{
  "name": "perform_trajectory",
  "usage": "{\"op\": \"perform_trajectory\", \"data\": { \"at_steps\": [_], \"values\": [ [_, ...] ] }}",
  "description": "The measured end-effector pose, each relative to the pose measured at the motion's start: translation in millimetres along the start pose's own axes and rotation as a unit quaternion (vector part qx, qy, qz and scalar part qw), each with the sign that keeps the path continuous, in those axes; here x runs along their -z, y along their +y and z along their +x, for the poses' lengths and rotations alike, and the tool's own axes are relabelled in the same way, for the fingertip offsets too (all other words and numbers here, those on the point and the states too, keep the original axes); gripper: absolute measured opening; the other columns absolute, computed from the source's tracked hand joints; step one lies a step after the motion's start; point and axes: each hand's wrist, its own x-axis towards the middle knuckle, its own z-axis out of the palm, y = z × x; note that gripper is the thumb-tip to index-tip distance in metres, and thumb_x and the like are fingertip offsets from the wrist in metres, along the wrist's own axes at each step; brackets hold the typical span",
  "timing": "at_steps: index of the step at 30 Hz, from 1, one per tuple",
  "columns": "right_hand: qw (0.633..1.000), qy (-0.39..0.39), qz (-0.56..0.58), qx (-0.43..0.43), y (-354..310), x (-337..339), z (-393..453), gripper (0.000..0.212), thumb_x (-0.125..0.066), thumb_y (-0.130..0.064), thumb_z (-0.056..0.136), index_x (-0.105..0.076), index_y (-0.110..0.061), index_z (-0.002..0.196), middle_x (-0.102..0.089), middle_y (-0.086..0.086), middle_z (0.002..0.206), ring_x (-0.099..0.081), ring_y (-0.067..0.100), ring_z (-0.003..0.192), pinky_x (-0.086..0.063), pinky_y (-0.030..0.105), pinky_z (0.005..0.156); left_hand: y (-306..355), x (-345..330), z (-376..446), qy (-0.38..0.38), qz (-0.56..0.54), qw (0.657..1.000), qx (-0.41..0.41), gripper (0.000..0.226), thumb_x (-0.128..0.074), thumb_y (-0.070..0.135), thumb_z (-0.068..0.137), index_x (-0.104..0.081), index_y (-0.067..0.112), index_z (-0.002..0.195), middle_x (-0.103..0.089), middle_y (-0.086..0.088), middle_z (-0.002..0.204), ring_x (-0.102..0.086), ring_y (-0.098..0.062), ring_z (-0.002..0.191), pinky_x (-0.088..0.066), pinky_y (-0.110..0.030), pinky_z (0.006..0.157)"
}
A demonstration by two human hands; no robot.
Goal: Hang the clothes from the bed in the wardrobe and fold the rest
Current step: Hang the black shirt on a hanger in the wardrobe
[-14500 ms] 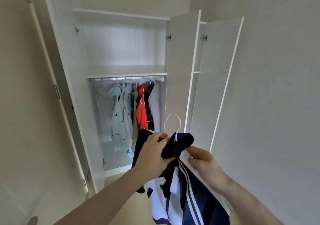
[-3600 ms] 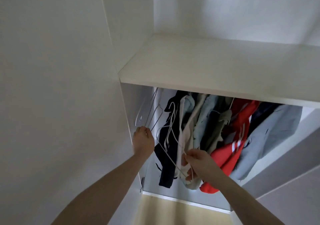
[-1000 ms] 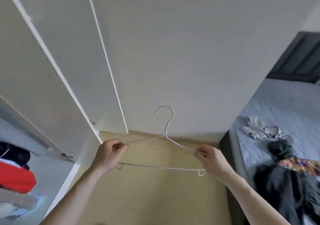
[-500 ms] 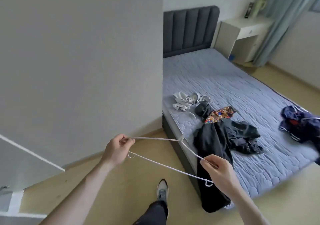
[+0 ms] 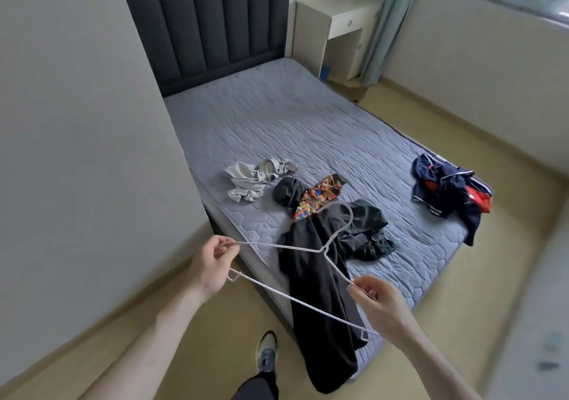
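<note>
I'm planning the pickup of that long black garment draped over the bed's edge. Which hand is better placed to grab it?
Probably the right hand: it sits directly beside the black garment, while the left hand pinches the white wire hanger out over the floor and could hold it alone.

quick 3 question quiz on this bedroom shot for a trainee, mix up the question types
1. True or false: both hands hold the hanger.
2. Which garment hangs over the edge of the bed? A. grey garment B. black garment C. navy jacket
3. Fill in: the navy jacket lies near the bed's ____ corner, on the window side.

Key
1. True: the left hand and right hand each pinch one end.
2. B
3. Foot
</note>
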Motion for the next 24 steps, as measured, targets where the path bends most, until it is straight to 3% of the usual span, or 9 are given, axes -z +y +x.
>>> {"op": "perform_trajectory", "data": {
  "at_steps": [5, 7, 10, 15, 18, 21, 24],
  "values": [
    [0.998, 0.036, 0.014, -0.040, 15, 21, 61, 0.013, -0.069, -0.034, 0.093, -0.071, -0.030, 0.081, -0.053, -0.009, 0.055, -0.043, 0.005, 0.050, -0.036, 0.025, 0.055, 12, -50, 82, -0.079, 0.027, 0.996, 0.023, 0.040, -0.064, 0.063, 0.069, -0.071, 0.037, 0.099, -0.074, 0.015, 0.104, -0.066, -0.007, 0.111, -0.051, -0.039, 0.105],
    [0.996, 0.059, 0.016, -0.061, 28, 32, 69, 0.011, -0.070, -0.037, 0.092, -0.072, -0.029, 0.084, -0.054, -0.010, 0.055, -0.044, 0.004, 0.049, -0.035, 0.020, 0.052, 24, -76, 104, -0.118, 0.057, 0.991, 0.032, 0.038, -0.065, 0.058, 0.073, -0.069, 0.036, 0.103, -0.073, 0.009, 0.110, -0.066, -0.008, 0.112, -0.051, -0.036, 0.103],
    [0.992, 0.085, 0.032, -0.090, 49, 49, 74, 0.011, -0.071, -0.038, 0.092, -0.072, -0.030, 0.084, -0.054, -0.013, 0.055, -0.044, 0.003, 0.050, -0.034, 0.015, 0.051, 44, -117, 133, -0.157, 0.107, 0.982, 0.020, 0.023, -0.070, 0.042, 0.090, -0.064, 0.038, 0.112, -0.067, 0.006, 0.122, -0.066, -0.001, 0.099, -0.049, -0.018, 0.081],
    [0.983, 0.115, 0.069, -0.128, 75, 79, 96, 0.014, -0.070, -0.037, 0.094, -0.073, -0.029, 0.083, -0.054, -0.010, 0.055, -0.042, 0.007, 0.049, -0.034, 0.025, 0.053, 67, -184, 169, -0.177, 0.160, 0.971, 0.003, 0.057, -0.071, 0.034, 0.092, -0.051, 0.025, 0.145, -0.058, 0.005, 0.135, -0.056, -0.020, 0.127, -0.043, -0.032, 0.101],
    [0.980, 0.126, 0.077, -0.136, 88, 97, 110, 0.014, -0.069, -0.040, 0.096, -0.073, -0.031, 0.085, -0.055, -0.011, 0.056, -0.042, 0.006, 0.049, -0.034, 0.023, 0.051, 71, -215, 173, -0.214, 0.174, 0.961, 0.024, 0.055, -0.070, 0.034, 0.093, -0.051, 0.028, 0.145, -0.056, 0.003, 0.145, -0.054, -0.019, 0.131, -0.043, -0.033, 0.105],
    [0.978, 0.122, 0.076, -0.150, 104, 122, 130, 0.018, -0.069, -0.038, 0.096, -0.073, -0.027, 0.082, -0.055, -0.011, 0.056, -0.043, 0.006, 0.049, -0.036, 0.028, 0.054, 72, -242, 176, -0.228, 0.206, 0.951, 0.016, 0.043, -0.069, 0.034, 0.094, -0.058, 0.029, 0.136, -0.058, 0.005, 0.141, -0.055, -0.015, 0.124, -0.041, -0.028, 0.097],
    [0.977, 0.114, 0.080, -0.158, 129, 148, 158, 0.018, -0.069, -0.032, 0.096, -0.072, -0.025, 0.080, -0.055, -0.011, 0.055, -0.044, 0.003, 0.048, -0.035, 0.024, 0.053, 71, -275, 182, -0.219, 0.252, 0.943, 0.013, 0.034, -0.069, 0.034, 0.094, -0.063, 0.030, 0.127, -0.060, 0.008, 0.134, -0.056, -0.010, 0.113, -0.041, -0.026, 0.091]
  ]
}}
